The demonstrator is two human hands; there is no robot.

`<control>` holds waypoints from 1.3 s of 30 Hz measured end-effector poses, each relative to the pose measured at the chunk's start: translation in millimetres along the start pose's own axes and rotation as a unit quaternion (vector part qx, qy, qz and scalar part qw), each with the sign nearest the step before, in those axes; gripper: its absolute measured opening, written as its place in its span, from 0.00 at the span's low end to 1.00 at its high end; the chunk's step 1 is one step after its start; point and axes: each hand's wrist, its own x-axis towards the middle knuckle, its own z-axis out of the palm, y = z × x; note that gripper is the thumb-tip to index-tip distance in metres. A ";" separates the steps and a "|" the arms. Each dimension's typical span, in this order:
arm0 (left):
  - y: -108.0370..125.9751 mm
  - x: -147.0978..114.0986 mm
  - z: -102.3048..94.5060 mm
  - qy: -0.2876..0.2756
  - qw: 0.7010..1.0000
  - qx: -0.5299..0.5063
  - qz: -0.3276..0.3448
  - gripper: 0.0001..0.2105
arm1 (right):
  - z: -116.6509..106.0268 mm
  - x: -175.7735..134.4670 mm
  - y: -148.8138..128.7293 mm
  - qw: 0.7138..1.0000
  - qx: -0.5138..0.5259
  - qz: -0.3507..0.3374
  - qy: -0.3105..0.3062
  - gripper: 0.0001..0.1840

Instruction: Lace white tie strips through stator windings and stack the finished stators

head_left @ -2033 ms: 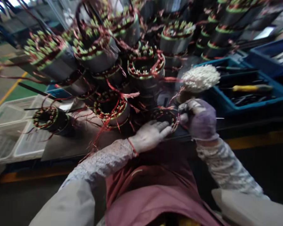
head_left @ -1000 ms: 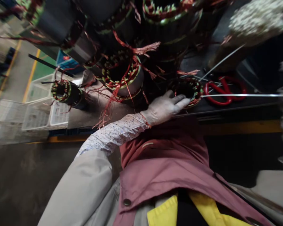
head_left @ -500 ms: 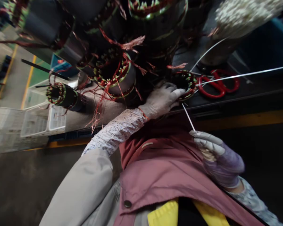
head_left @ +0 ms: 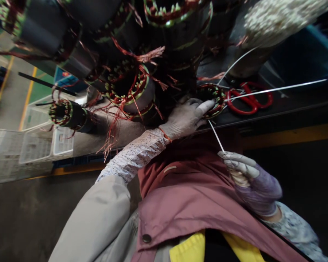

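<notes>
My left hand [head_left: 187,114], in a pale knit glove, grips the near side of a small motor stator [head_left: 221,96] with copper windings at the bench edge. One finger lies across its ring; the fingertips on the far side are hidden. My right hand [head_left: 242,169], in a white and purple glove, is closed on a white lacing cord [head_left: 216,136] below the bench edge. The cord runs taut up to the stator's near side. Another white strand [head_left: 278,92] stretches right from the stator, over red-handled scissors [head_left: 250,98].
Larger stators [head_left: 177,32] with loose copper leads stand behind and to the left. A smaller stator [head_left: 68,114] lies at the bench's left end. White plastic crates [head_left: 36,143] stand beyond it. A blue bin [head_left: 306,54] and a bundle of white cords [head_left: 284,22] are at the upper right.
The whole view has shifted slightly. My left hand's extended finger lies a little further over the stator's ring. My right hand keeps the cord taut at nearly the same spot.
</notes>
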 end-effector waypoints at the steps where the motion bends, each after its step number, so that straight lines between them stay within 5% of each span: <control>1: -0.3 0.0 -0.1 -0.001 1.000 0.002 0.004 0.27 | -0.8 -0.3 0.1 1.000 -0.013 -0.009 -0.003 0.32; 13: -1.6 -0.5 0.6 0.008 1.000 -0.002 0.011 0.25 | 24.0 14.4 27.2 0.993 -0.058 -0.104 0.009 0.20; 20: -3.6 -1.1 1.2 0.007 1.000 -0.011 0.020 0.23 | 2.7 21.7 9.4 0.992 -0.060 -0.113 -0.006 0.22; 39: -5.3 0.5 2.9 0.025 0.999 -0.008 0.026 0.22 | 11.3 -3.7 11.9 0.998 -0.047 -0.048 0.021 0.26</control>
